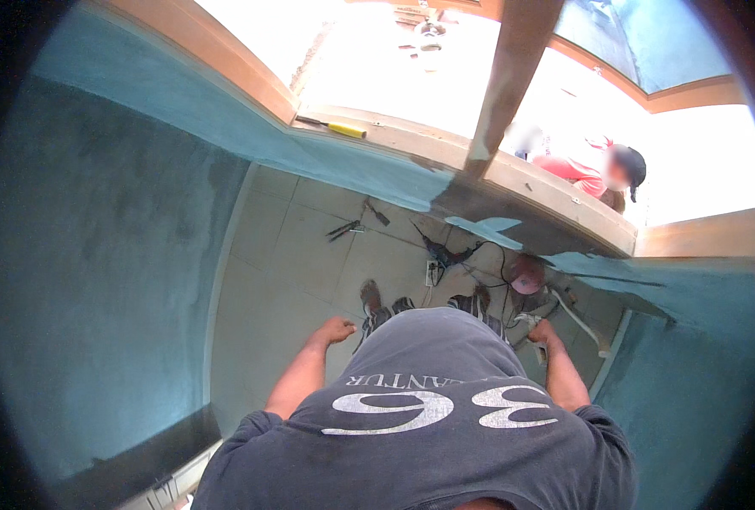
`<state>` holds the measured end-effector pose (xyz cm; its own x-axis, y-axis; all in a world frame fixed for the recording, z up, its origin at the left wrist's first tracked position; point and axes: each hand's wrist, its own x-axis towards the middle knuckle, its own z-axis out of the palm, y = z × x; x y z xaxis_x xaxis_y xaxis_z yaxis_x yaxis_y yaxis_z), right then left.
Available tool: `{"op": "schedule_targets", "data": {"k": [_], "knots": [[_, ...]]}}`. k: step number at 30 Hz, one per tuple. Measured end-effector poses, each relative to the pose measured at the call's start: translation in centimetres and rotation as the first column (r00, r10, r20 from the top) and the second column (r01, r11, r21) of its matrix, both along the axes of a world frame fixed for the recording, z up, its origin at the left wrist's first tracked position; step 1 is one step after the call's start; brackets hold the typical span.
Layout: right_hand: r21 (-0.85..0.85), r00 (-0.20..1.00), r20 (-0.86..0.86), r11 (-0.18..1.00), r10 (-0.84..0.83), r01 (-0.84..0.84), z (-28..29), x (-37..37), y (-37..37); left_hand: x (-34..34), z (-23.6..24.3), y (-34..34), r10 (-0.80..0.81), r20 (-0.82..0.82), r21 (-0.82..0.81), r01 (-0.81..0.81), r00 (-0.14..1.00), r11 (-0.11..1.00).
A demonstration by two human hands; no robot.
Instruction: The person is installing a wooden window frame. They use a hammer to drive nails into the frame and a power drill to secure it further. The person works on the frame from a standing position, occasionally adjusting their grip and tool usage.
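My left hand (337, 330) hangs over the tiled floor, fingers curled, with nothing visible in it. On the other side, my right hand (545, 332) is closed beside a small pale object (528, 320); its kind is too small to tell. A dark power drill (445, 253) lies on the floor ahead of my feet, its black cord looping right. Next to it is a white socket block (431, 272). Farther left lie a pair of dark pliers (343, 230) and a small dark-handled tool (378, 214).
A yellow-handled tool (346, 130) rests on the wooden window sill (403, 140). Outside the window, a person in a red top (583, 172) crouches low. Near my right hand are a round reddish object (527, 274) and a bent white pipe (583, 325). Blue-green walls (114, 229) close in the sides.
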<state>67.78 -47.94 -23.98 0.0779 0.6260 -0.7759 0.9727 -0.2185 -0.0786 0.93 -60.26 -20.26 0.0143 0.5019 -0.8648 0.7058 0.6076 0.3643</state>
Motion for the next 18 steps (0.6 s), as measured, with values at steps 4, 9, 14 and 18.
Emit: {"op": "schedule_targets", "data": {"k": [4, 9, 14, 18], "knots": [[-0.12, 0.992, 0.089, 0.988, -0.091, 0.102, 1.8, -5.2, -2.2, -4.7, -4.3, 3.2, -0.224, -0.009, 0.169, 0.222, 0.975, 0.96], [0.023, 0.994, 0.056, 0.995, -0.095, 0.094, 4.7, -15.9, -5.6, -7.1, -6.0, 4.0, -0.172, 0.047, 0.235, 0.156, 0.984, 0.959], [0.036, 0.998, -0.045, 0.998, -0.042, 0.044, 1.9, -26.2, -2.6, -4.0, -13.2, -1.1, -0.103, 0.059, 0.047, 0.1, 0.993, 0.994], [-0.113, 0.985, -0.167, 0.992, 0.035, -0.055, -10.2, -31.3, -0.7, 0.7, -15.2, -4.5, 0.04, -0.095, -0.105, -0.05, 0.995, 0.993]]}}
